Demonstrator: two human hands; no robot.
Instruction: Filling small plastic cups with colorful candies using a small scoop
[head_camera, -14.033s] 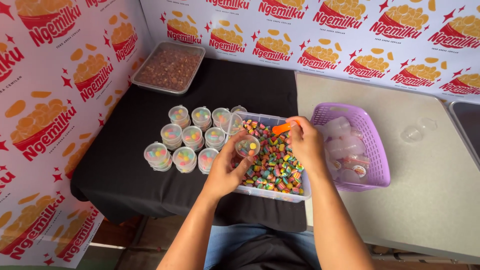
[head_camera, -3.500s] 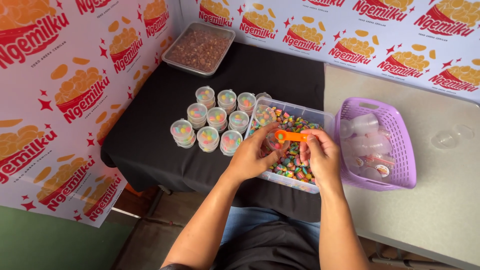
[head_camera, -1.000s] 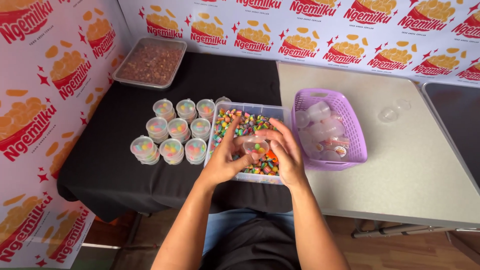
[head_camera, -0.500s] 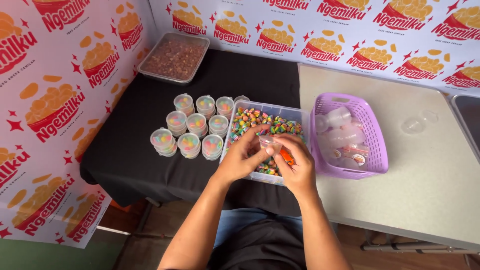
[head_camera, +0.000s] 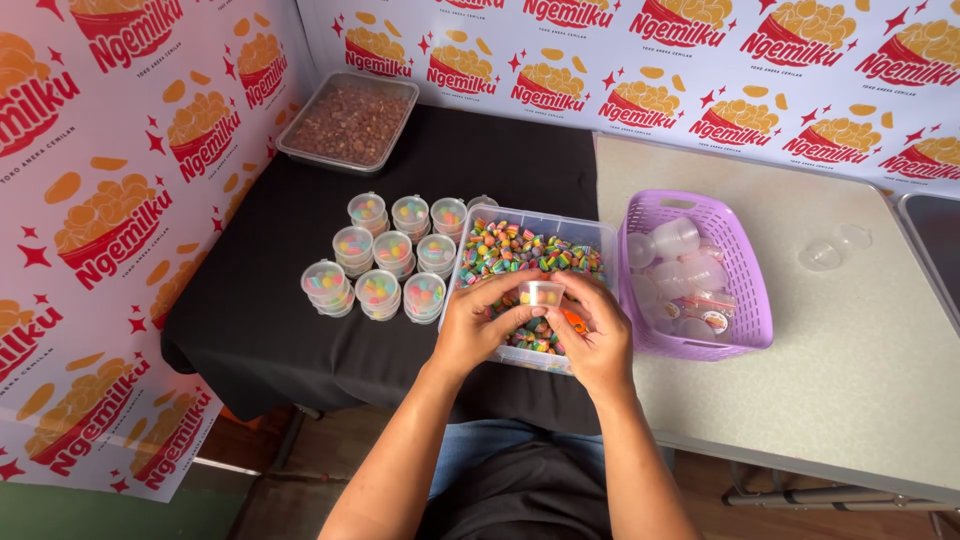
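Printed red-and-orange backdrop sheets close off the rear and left of the workspace; a table (head_camera: 300, 300) under black cloth stands against them, with a second, pale grey table (head_camera: 850, 370) butted to its right. On the black cloth sit a tray of brown snacks (head_camera: 348, 122) at the back, a cluster of filled lidded cups (head_camera: 385, 262) in three rows, and a clear tub of multicoloured candies (head_camera: 530, 255) near the front edge. A purple basket (head_camera: 735, 300) of empty clear cups rests just beside the tub on the grey table, with two loose clear cups (head_camera: 828, 250) well apart to its right. Open surface remains on the left and front of the cloth and across most of the grey table (its near edge is unobstructed). Above the tub, the left hand (head_camera: 478, 330) and right hand (head_camera: 598, 345) meet around a small clear cup (head_camera: 541, 293) holding candies; the fingers of both hands are curled narrow and pinch its rim from either side. An orange scoop (head_camera: 573, 320) lies in the tub under the right hand.
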